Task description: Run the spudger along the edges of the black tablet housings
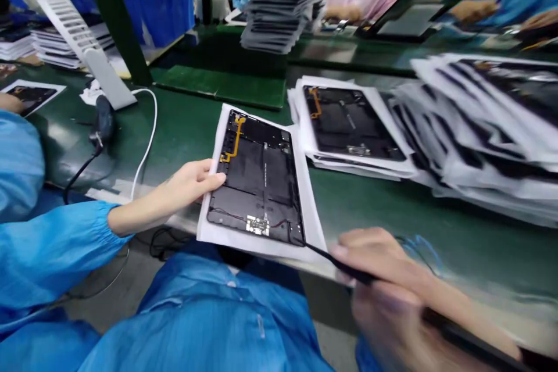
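Note:
A black tablet back housing (248, 180) lies on a white sheet (314, 209) at the front edge of the bench. It carries an orange flex cable (236, 139) along its left side and a small circuit board (258, 225) near its lower edge. My left hand (194, 183) grips the housing's left edge, thumb on top, other fingers partly hidden at the sheet's side. In my right hand (383, 285), smeared by motion, is a slim black tool (353, 270), tapered like tweezers. Its tip is at the housing's lower right corner.
Another housing (349, 119) tops a sheet-lined pile on the right, beside a taller leaning stack (479, 133). A white stand lamp (102, 67), a white cable (150, 133) and a green board (222, 86) are behind. Co-workers sit opposite; a person's sleeve (20, 163) shows at left.

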{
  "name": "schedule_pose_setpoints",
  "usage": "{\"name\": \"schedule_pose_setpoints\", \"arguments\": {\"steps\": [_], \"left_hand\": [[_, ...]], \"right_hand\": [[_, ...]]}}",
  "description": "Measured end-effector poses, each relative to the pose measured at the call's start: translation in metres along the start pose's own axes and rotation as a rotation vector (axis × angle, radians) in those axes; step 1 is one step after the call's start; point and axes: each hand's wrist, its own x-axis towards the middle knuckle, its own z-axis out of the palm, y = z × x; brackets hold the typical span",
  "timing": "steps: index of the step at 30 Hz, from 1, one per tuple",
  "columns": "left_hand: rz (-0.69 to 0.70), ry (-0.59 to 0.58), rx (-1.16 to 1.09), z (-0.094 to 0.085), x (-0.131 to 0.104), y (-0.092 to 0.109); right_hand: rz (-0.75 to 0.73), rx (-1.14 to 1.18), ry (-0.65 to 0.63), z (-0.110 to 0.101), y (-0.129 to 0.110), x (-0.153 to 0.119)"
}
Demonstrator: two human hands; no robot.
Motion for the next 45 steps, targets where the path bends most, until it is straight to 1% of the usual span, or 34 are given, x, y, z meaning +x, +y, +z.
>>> {"name": "schedule_pose_setpoints", "arguments": {"steps": [2,3,4,6,7,8,9,11,14,17,20,23,27,29,31,34,36,37,39,40,43,45], "left_hand": [[0.001,-0.033,0.141,-0.006,0.003,-0.015],[0.028,-0.04,0.265,-0.01,0.003,-0.02],[0.076,-0.022,0.419,-0.015,0.003,-0.023],[0.238,0.071,0.736,-0.022,-0.003,-0.025],[0.336,0.126,0.854,-0.025,-0.007,-0.026],[0.43,0.162,0.921,-0.026,-0.012,-0.027],[0.504,0.171,0.937,-0.026,-0.017,-0.028],[0.585,0.12,0.864,-0.022,-0.025,-0.033],[0.596,0.028,0.74,-0.014,-0.031,-0.04],[0.611,-0.012,0.738,-0.007,-0.03,-0.044],[0.589,-0.02,0.834,-0.004,-0.027,-0.045],[0.586,-0.014,0.968,-0.003,-0.024,-0.046],[0.723,0.037,1.04,0.001,-0.028,-0.046],[0.806,0.041,1.043,0.003,-0.031,-0.044],[0.886,0.052,1.038,0.005,-0.033,-0.041],[0.932,0.07,0.983,0.007,-0.034,-0.039],[0.926,0.071,0.927,0.007,-0.034,-0.041],[0.918,0.069,0.901,0.007,-0.035,-0.042],[0.891,0.075,0.842,0.008,-0.037,-0.045],[0.852,0.095,0.8,0.009,-0.039,-0.046],[0.671,0.232,0.636,0.011,-0.043,-0.046],[0.594,0.308,0.567,0.013,-0.044,-0.046]], "right_hand": [[0.001,0.041,-0.015,0.029,-0.005,0.008],[-0.004,0.047,-0.037,0.042,-0.006,0.011],[-0.013,0.043,-0.069,0.053,-0.007,0.013],[-0.047,0.02,-0.118,0.07,-0.006,0.013],[-0.067,-0.004,-0.139,0.076,-0.005,0.012],[-0.09,-0.031,-0.162,0.082,-0.004,0.011],[-0.114,-0.058,-0.184,0.086,-0.003,0.01],[-0.151,-0.101,-0.233,0.093,0.0,0.009],[-0.201,-0.135,-0.277,0.1,0.003,0.009],[-0.228,-0.189,-0.281,0.104,0.006,0.007],[-0.225,-0.212,-0.277,0.105,0.008,0.004],[-0.153,-0.146,-0.251,0.1,0.008,0.0],[0.034,-0.029,-0.16,0.085,0.007,-0.005],[0.075,0.055,-0.123,0.08,0.006,-0.007],[0.037,0.055,-0.146,0.08,0.005,-0.007],[-0.082,-0.193,-0.263,0.088,0.004,0.002],[-0.137,-0.337,-0.296,0.098,0.005,0.011],[-0.155,-0.363,-0.292,0.103,0.006,0.015],[-0.177,-0.347,-0.29,0.111,0.008,0.021],[-0.171,-0.318,-0.294,0.114,0.01,0.022],[-0.092,-0.185,-0.303,0.119,0.013,0.023],[-0.038,-0.118,-0.301,0.12,0.015,0.022]]}}
